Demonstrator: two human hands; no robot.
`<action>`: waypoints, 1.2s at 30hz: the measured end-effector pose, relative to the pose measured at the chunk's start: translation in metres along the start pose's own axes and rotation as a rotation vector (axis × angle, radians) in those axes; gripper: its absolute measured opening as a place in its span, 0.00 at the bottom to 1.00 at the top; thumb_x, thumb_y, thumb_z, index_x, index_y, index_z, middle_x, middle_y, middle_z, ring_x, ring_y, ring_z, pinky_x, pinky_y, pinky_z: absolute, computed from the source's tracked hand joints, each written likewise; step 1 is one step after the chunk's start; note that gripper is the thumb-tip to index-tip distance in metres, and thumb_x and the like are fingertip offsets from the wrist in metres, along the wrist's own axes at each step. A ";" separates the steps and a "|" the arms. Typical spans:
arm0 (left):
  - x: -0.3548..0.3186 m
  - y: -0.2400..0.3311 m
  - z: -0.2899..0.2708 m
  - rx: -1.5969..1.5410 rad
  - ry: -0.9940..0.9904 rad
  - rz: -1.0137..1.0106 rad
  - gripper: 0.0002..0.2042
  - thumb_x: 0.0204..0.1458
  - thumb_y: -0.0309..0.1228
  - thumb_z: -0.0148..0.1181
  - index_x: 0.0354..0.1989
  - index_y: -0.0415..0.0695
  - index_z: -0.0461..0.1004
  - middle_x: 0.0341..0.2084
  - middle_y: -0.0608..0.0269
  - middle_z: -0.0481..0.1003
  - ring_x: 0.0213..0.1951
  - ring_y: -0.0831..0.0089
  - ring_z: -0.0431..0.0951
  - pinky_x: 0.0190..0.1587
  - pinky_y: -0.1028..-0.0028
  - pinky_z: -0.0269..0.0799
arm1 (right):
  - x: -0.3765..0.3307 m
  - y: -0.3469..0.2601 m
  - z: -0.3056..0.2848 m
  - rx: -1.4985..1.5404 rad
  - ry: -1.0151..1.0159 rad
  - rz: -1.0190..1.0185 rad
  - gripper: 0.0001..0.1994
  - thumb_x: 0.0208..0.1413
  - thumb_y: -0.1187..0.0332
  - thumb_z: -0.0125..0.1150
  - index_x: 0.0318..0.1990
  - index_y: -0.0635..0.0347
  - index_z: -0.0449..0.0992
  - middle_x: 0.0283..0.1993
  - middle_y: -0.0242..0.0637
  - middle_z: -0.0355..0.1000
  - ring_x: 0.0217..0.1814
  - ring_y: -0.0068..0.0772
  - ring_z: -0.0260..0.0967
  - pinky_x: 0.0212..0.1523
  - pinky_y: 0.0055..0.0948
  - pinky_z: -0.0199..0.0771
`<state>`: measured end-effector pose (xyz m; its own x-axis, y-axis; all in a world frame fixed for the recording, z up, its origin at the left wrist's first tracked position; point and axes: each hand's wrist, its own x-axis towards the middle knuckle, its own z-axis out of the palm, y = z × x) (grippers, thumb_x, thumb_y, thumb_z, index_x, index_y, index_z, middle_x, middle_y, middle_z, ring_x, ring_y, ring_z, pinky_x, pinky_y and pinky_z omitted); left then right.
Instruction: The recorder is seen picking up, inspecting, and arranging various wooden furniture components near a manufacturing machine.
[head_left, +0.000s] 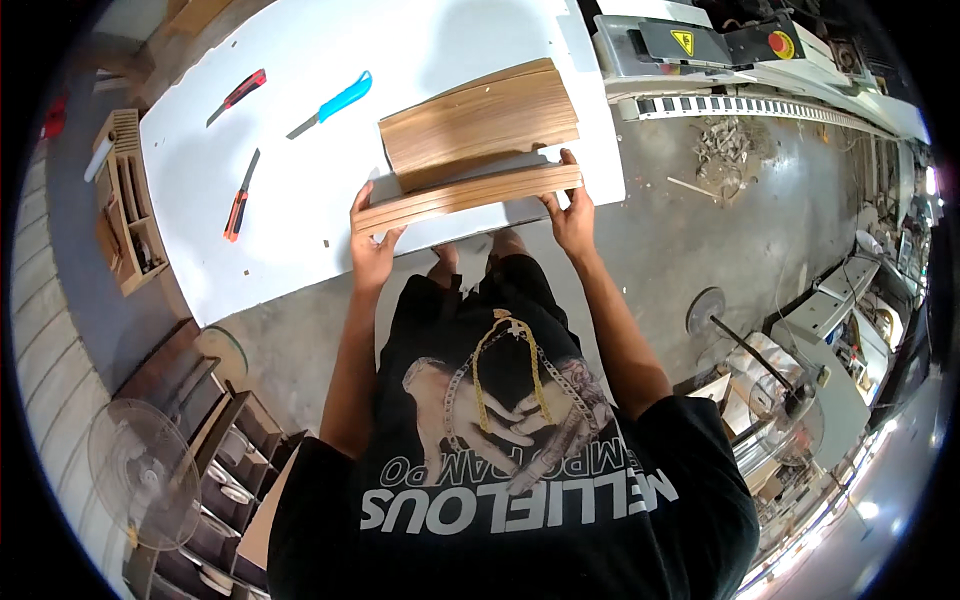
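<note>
A long wood-grain strip or board (470, 199) is held up level at the near edge of the white table. My left hand (373, 245) grips its left end, thumb below and fingers behind. At the other end my right hand (572, 212) is closed on it, with a finger over the top edge. Just beyond lies a stack of thin wood-grain sheets (480, 120), partly hidden by the held piece. Whether the held piece is one board or several strips together, I cannot tell.
On the white table (290, 260) lie a blue utility knife (345, 98), a red-and-black one (244, 90) and an orange-and-black one (238, 208). A wooden rack (128, 200) stands left. Right are a machine with a red button (780, 45), scraps (730, 150) and fans (140, 470).
</note>
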<state>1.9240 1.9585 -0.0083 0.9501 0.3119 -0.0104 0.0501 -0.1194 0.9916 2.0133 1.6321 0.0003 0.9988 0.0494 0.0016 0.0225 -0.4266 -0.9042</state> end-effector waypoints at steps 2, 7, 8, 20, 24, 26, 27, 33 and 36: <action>-0.004 -0.013 -0.007 -0.009 -0.007 -0.046 0.32 0.53 0.15 0.68 0.67 0.35 0.60 0.64 0.53 0.68 0.63 0.66 0.69 0.66 0.67 0.66 | 0.000 0.001 0.001 -0.003 -0.028 0.000 0.34 0.56 0.73 0.71 0.70 0.62 0.64 0.71 0.48 0.66 0.73 0.47 0.64 0.70 0.41 0.66; -0.023 -0.019 -0.043 0.128 -0.081 -0.186 0.24 0.55 0.20 0.69 0.59 0.36 0.66 0.51 0.57 0.76 0.53 0.70 0.75 0.60 0.69 0.70 | -0.004 -0.002 -0.003 -0.260 -0.191 0.004 0.29 0.58 0.63 0.71 0.62 0.65 0.68 0.56 0.49 0.73 0.61 0.50 0.67 0.63 0.45 0.68; -0.029 -0.020 -0.054 0.033 -0.065 -0.236 0.23 0.56 0.22 0.69 0.59 0.36 0.67 0.49 0.59 0.76 0.52 0.71 0.76 0.58 0.69 0.71 | -0.004 -0.007 0.002 -0.217 -0.220 0.009 0.32 0.58 0.55 0.70 0.63 0.67 0.68 0.54 0.51 0.72 0.60 0.53 0.66 0.64 0.47 0.67; -0.039 -0.017 -0.231 0.121 0.239 -0.733 0.26 0.58 0.46 0.69 0.56 0.39 0.73 0.36 0.70 0.72 0.33 0.79 0.65 0.36 0.76 0.64 | -0.033 -0.079 0.184 -0.086 -0.661 0.346 0.30 0.59 0.53 0.70 0.56 0.74 0.71 0.45 0.58 0.77 0.49 0.49 0.77 0.55 0.42 0.76; -0.011 -0.030 -0.282 0.223 0.201 -0.739 0.28 0.57 0.48 0.70 0.57 0.38 0.73 0.38 0.65 0.73 0.36 0.73 0.70 0.41 0.72 0.69 | -0.050 -0.070 0.217 0.099 -0.549 0.385 0.33 0.59 0.53 0.69 0.60 0.74 0.70 0.53 0.54 0.75 0.54 0.43 0.75 0.58 0.38 0.74; -0.015 -0.038 -0.312 0.398 0.199 -0.704 0.29 0.57 0.48 0.70 0.58 0.39 0.73 0.43 0.59 0.74 0.41 0.68 0.73 0.47 0.68 0.70 | -0.040 -0.117 0.192 0.155 -0.552 0.612 0.35 0.58 0.52 0.70 0.62 0.73 0.68 0.58 0.56 0.68 0.52 0.45 0.73 0.54 0.36 0.77; -0.018 -0.040 -0.324 0.573 0.182 -0.665 0.29 0.56 0.48 0.70 0.58 0.39 0.73 0.48 0.54 0.76 0.47 0.62 0.75 0.52 0.64 0.70 | -0.042 -0.089 0.197 0.083 -0.519 0.586 0.35 0.58 0.53 0.71 0.62 0.72 0.66 0.60 0.55 0.64 0.54 0.42 0.70 0.53 0.37 0.77; 0.033 -0.023 -0.214 0.826 0.312 -0.118 0.22 0.61 0.42 0.64 0.59 0.42 0.75 0.48 0.49 0.80 0.52 0.58 0.80 0.56 0.62 0.73 | 0.021 -0.052 0.097 -0.389 -0.032 -0.254 0.29 0.48 0.70 0.74 0.58 0.62 0.69 0.57 0.56 0.64 0.60 0.61 0.63 0.62 0.52 0.66; 0.071 0.013 -0.091 0.540 0.035 -0.270 0.22 0.62 0.42 0.63 0.58 0.40 0.75 0.42 0.54 0.83 0.43 0.66 0.83 0.47 0.68 0.77 | 0.061 -0.026 0.066 -0.619 -0.044 -0.309 0.37 0.54 0.53 0.70 0.68 0.57 0.65 0.69 0.47 0.63 0.72 0.59 0.56 0.69 0.54 0.58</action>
<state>1.9644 2.0649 0.0157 0.8716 0.4277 -0.2395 0.4463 -0.4905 0.7485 2.0711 1.7059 -0.0043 0.9401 0.2827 0.1904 0.3397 -0.8230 -0.4553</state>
